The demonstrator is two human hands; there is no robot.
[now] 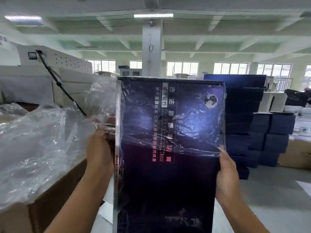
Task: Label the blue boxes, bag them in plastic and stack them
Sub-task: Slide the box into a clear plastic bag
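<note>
One blue box (pixel 168 174), upright and held in the air between both hands, in front of the stack of blue boxes (pixel 252 128). Clear plastic bag (pixel 185 118) covers its upper part only; the hem lies across the face. Left hand (pixel 99 153) curls round the left edge under bunched film; right hand (pixel 226 170) grips the right edge at the hem. Risks, as judged: film tearing on the top corners if tugged hard; hem snagging and bunching on one side; box slipping from the edge grips. Markings: columns of Chinese characters, a pale panel near the top, red characters lower down, a round emblem; none legible through the film. Applied label: cannot tell.
</note>
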